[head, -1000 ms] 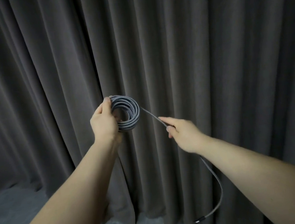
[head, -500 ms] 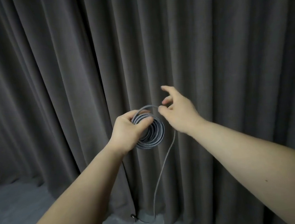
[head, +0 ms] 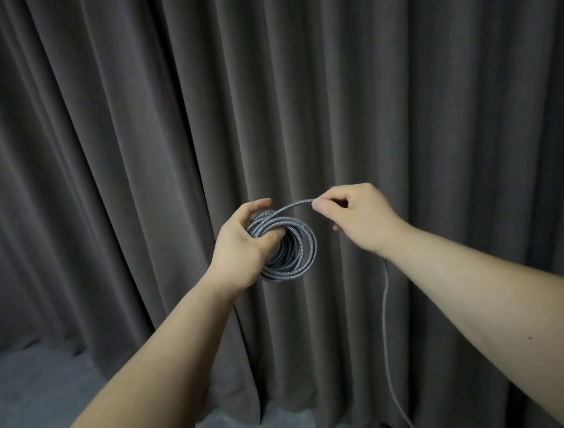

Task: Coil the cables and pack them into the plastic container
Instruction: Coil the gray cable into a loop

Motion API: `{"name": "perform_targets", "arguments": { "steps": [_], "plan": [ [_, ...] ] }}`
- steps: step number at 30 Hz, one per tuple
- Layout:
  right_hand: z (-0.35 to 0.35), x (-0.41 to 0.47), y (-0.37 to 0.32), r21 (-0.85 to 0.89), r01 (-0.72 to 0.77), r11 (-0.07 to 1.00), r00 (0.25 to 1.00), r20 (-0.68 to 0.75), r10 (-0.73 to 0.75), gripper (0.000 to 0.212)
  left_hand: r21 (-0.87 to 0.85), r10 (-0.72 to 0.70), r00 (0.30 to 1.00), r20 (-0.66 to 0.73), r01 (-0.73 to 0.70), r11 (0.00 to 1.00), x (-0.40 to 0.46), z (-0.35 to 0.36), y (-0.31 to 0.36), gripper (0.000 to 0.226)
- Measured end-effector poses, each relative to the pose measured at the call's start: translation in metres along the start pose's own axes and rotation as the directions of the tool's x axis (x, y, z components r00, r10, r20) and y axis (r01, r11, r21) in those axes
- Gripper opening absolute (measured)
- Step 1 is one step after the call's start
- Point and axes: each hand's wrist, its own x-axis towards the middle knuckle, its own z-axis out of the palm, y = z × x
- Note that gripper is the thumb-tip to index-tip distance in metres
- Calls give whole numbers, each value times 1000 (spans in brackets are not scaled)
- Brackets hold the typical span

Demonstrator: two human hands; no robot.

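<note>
A grey braided cable is wound into a round coil [head: 295,250] of several loops, held up in front of the curtain. My left hand [head: 242,248] grips the coil's upper left side, fingers curled through the loops. My right hand [head: 359,217] pinches the free strand [head: 295,206] just right of the coil, between thumb and forefinger. The loose tail [head: 387,324] hangs down below my right wrist to the floor at the bottom edge. No plastic container is in view.
A dark grey pleated curtain [head: 297,93] fills the whole background, close behind my hands. Grey carpet floor [head: 34,399] shows at the lower left and bottom centre.
My right hand went from open fingers above the coil to pinching the strand and drawing it right. The hanging tail swung from below the coil to under my right wrist.
</note>
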Motion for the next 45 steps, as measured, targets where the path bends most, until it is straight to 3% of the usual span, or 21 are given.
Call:
{"name": "perform_targets", "arguments": {
  "steps": [7, 11, 15, 20, 26, 32, 35, 37, 40, 45],
  "plan": [
    [18, -8, -18, -192, 31, 981, 999, 29, -26, 41, -4, -41, 998, -49, 41, 999, 1, 15, -4, 42],
    [26, -15, -14, 0, -62, 998, 990, 126, 62, 46, -311, -139, 990, -7, 130, 941, 0, 27, 6, 39],
    [16, -16, -11, -23, -2, 1000, 965, 262, 8, 39, -459, -148, 988, 45, 152, 875, 0, 23, 12, 34],
    [14, -12, -8, -164, 66, 984, 987, 154, -40, 23, -323, -88, 993, 77, 109, 940, 0, 22, 10, 50],
    [18, -18, -2, -215, 93, 972, 996, 34, -88, 28, -80, -56, 998, 37, 58, 995, -1, 22, 7, 6],
    [20, -13, -1, -42, 1, 999, 984, 180, 7, 23, 39, -28, 999, -27, 29, 999, 1, 25, 6, 11],
    [25, -11, -10, 84, -74, 994, 993, 95, 66, 51, 23, -6, 1000, -19, 7, 1000, 1, 25, 10, 11],
    [27, -11, -16, 14, -119, 993, 993, -14, 119, 62, 11, 15, 1000, 14, -15, 1000, -1, 27, 14, 9],
    [27, -12, -20, -55, -104, 993, 979, -181, 93, 58, -32, 51, 996, 77, -49, 998, -6, 32, 19, 9],
    [28, -12, -12, 121, -36, 992, 966, -252, 66, 58, -133, 81, 996, 42, -74, 988, -11, 37, 17, 19]
  ]
}}
